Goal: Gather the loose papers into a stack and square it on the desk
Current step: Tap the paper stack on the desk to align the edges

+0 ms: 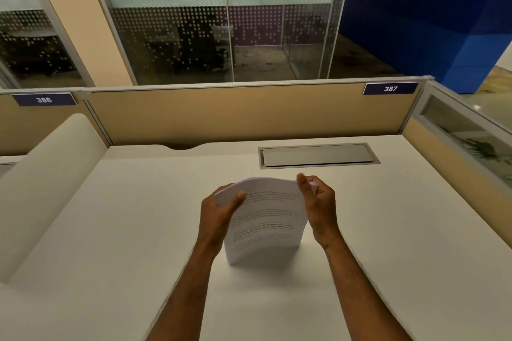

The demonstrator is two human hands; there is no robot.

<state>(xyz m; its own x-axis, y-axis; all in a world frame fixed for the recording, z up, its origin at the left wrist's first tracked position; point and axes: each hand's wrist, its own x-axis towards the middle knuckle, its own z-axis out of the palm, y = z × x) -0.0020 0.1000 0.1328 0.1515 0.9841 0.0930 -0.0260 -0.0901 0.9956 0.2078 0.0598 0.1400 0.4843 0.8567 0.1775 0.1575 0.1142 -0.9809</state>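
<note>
Paper stack [266, 219] stood on edge on desk [388, 230] — gripped at both sides by left hand [219, 210] and right hand [318, 202]; light, floppy, best held mid-edge.

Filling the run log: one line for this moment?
stage: squaring | paper stack: upright, bottom edge on desk | left hand: gripping | right hand: gripping

We are in an open-plan office, at a cubicle workstation. A white desk [138, 230] sits inside tan partition panels [221, 113] bearing numbered plates, 386 [44, 99] and 387 [390, 88]. A cable hatch [318, 155] is set into the desktop, and frosted, dotted glass walls [207, 22] enclose rooms beyond.
</note>
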